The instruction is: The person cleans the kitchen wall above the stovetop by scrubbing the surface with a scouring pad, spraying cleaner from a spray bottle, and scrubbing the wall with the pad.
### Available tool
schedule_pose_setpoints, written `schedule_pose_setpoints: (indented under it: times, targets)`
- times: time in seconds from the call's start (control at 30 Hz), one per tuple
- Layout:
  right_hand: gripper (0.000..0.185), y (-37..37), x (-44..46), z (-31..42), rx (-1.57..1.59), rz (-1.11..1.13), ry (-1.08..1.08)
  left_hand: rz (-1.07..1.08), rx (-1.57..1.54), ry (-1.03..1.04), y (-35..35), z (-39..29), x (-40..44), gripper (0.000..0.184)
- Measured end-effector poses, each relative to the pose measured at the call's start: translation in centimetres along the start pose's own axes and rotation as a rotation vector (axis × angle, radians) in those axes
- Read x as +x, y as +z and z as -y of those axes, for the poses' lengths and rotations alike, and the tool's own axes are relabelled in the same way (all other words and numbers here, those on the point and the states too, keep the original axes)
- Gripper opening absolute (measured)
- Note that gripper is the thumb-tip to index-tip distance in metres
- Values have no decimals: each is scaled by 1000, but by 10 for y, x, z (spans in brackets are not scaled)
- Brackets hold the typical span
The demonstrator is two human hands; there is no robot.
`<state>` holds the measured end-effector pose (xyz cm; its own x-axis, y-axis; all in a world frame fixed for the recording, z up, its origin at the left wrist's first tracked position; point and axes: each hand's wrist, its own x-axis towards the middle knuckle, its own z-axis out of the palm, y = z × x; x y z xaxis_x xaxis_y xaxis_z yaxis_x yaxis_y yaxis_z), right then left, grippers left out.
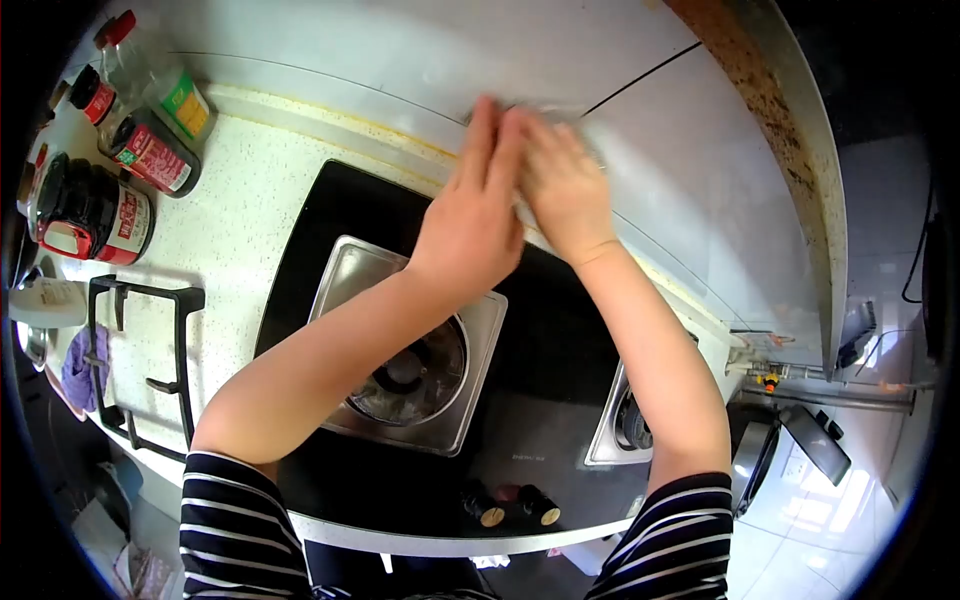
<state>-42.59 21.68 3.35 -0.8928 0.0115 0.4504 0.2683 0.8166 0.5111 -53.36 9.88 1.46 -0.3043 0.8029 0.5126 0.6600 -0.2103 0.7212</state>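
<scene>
Both arms reach over a black glass gas stove toward the tiled wall. My left hand is raised near the wall, its fingers stretched out and pointing up. Beside it, my right hand has its fingers extended and slightly blurred, with the fingertips of both hands close together. Something clear or shiny shows faintly behind the fingers; what it is cannot be made out. Below my left forearm lies the left burner in its square metal tray, without a grate.
Sauce bottles and a dark jar stand at the back left. A black pan grate lies on the left counter near a purple cloth. Two knobs are at the stove's front; the right burner is partly hidden.
</scene>
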Motion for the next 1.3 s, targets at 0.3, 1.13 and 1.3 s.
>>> schedule_pose_setpoints:
  times: [0.3,1.13,1.3]
  targets:
    - [45,-51,29,-31,-265,-115,378,-210,-145,427,-6,-28,51,74]
    - [39,-7,92,21,-8,-90,81,-244,-186,-119,-46,19,20,71]
    - [45,-38,85,5,61,104,124,-134,-237,-75,-53,4,23,73]
